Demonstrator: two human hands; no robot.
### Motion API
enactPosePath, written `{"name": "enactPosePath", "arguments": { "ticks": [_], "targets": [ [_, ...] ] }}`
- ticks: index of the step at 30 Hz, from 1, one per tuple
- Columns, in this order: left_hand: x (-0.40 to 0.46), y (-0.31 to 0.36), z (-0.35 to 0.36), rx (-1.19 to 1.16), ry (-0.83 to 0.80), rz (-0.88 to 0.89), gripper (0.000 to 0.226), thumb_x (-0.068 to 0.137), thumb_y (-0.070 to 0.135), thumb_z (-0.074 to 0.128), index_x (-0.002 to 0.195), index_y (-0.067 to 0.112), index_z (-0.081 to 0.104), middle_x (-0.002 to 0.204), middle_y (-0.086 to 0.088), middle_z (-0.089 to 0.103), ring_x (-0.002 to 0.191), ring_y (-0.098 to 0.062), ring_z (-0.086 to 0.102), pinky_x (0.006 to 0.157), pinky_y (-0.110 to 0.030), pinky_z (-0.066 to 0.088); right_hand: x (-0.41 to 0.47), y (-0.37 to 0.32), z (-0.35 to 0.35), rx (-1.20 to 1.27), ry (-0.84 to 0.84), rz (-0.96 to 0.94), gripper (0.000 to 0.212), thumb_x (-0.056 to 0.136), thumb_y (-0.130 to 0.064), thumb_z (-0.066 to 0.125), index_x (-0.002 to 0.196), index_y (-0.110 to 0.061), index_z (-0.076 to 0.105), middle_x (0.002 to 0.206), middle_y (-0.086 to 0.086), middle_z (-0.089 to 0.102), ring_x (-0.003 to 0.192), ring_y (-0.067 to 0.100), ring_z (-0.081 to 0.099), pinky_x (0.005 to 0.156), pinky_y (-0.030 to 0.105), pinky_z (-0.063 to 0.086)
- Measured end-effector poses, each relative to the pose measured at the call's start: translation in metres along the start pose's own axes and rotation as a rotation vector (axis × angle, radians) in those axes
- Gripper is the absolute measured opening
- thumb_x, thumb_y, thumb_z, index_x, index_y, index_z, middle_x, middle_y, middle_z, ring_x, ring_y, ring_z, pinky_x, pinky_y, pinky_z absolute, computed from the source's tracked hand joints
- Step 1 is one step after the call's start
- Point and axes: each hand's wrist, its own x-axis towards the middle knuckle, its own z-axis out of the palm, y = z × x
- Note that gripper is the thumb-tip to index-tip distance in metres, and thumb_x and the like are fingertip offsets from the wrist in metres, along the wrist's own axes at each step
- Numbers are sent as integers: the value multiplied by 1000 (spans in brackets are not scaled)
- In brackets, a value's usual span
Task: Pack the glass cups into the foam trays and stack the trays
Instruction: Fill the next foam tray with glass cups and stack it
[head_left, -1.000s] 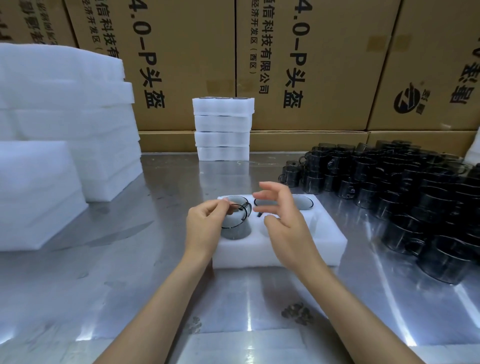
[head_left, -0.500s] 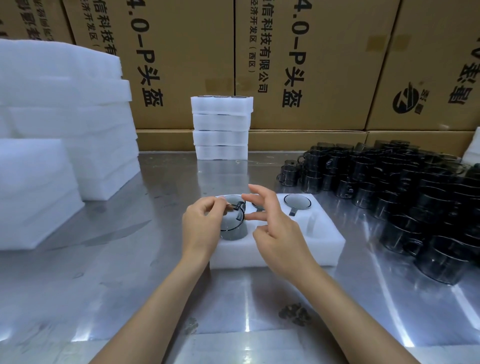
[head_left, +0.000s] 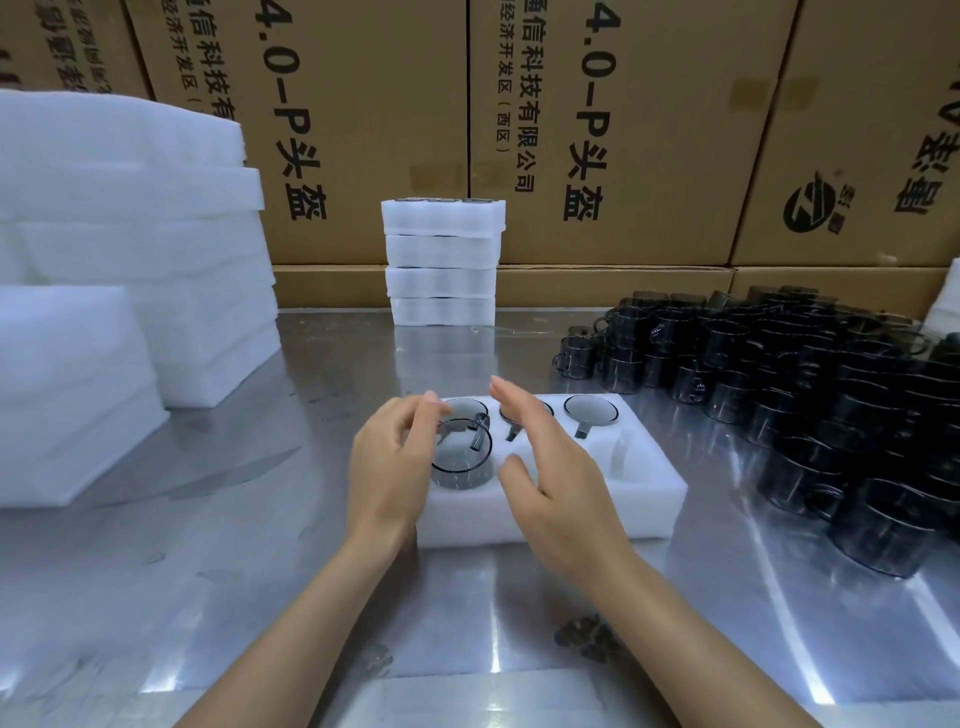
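Table (head_left: 218, 545): shiny metal, under both hands and under everything else.
Boxes (head_left: 363, 130): big brown ones, far past the fingertips, like a wall at the back.
Loose foam (head_left: 130, 249): tall white piles, far out beyond the left hand's fingers.
Spare cups (head_left: 810, 395): a big crowd of dark glass cups, well off to the side of the right hand's fingers.
Packed stack (head_left: 442, 262): four full foam trays piled up, straight ahead and far past the fingertips.
Foam tray (head_left: 644, 499): white, lying right under both hands. Its long side runs from left to right. Three cups sit deep in the far holes. At least one near hole beside the right hand looks empty.
Front cup (head_left: 461, 460): standing up in the near left hole, not pushed all the way down. It is between the two hands, and nearer to the left one.
Left hand (head_left: 387, 467): fingers softly bent around the cup's left side. They are at the rim, maybe just touching it, but I cannot tell for sure. It is not a tight hold.
Right hand (head_left: 550, 467): wide open, fingers straight and spread, holding nothing. It hangs just beside the cup, over the middle of the tray.
Next, I think: the cup needs a push straight down, and the left hand is nearer.
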Motion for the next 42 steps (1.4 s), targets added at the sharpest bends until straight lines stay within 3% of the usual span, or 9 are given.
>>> {"name": "enactPosePath", "arguments": {
  "ticks": [2,4,7,21,26,31,33,37,42],
  "targets": [
    [-1,-3,-11,49,-64,141,32,90,40,39,100,31,68,102,17,67,103,1,58,87,-18,41,-4,0,-4,-123,-11,-138,62,87,-17,39,146,-33,29,147,-21,34,135,-11,22,108,8,18],
    [-3,-8,-24,184,-210,327,42,93,42,33,125,31,57,129,18,56,129,-2,43,107,-24,30,-7,5,-7,-285,-93,-228,62,91,-16,40,148,-30,22,153,-20,22,141,-9,7,115,18,10],
    [-7,-17,-41,458,-414,577,51,93,40,29,139,24,43,147,12,39,141,-6,26,116,-27,14,-6,8,-7,-485,-234,-198,60,96,-21,35,151,-31,12,153,-26,-1,137,-13,-9,115,21,-1],
    [-6,-13,-36,566,-543,536,53,87,50,29,123,29,63,141,11,49,133,-5,40,113,-31,19,-3,3,0,-649,-282,-78,60,95,-32,31,152,-23,15,159,-10,12,145,7,11,116,31,8],
    [-17,-19,-31,384,-450,458,52,87,47,35,131,23,50,134,19,52,125,3,45,112,-46,28,-12,10,4,-677,-232,-133,64,95,-34,30,153,-23,2,159,-11,6,146,8,5,116,33,-1],
    [-20,-20,-30,306,-409,460,62,86,48,45,142,37,23,136,22,48,130,6,36,109,-51,30,-16,10,1,-504,-72,-148,61,92,-38,38,149,-21,24,154,-12,26,142,5,16,110,18,-11],
    [-21,-22,-30,342,-411,498,69,83,51,50,144,43,17,139,25,43,131,6,35,111,-47,27,-20,11,-8,-404,60,-85,57,89,-38,38,144,-23,35,146,-11,40,139,6,23,110,16,-8],
    [-17,-29,-28,437,-378,543,72,80,56,54,142,34,26,134,21,47,125,5,40,113,-38,23,-27,25,-26,-374,361,113,52,87,-33,40,136,-17,43,137,-6,45,135,16,23,112,31,13],
    [-9,-33,-24,486,-372,570,66,81,55,52,137,21,41,132,16,50,123,-8,48,110,-41,26,-21,42,-29,-280,244,288,56,92,-33,47,143,-17,30,145,-5,34,130,12,19,109,33,24]
  ]
}}
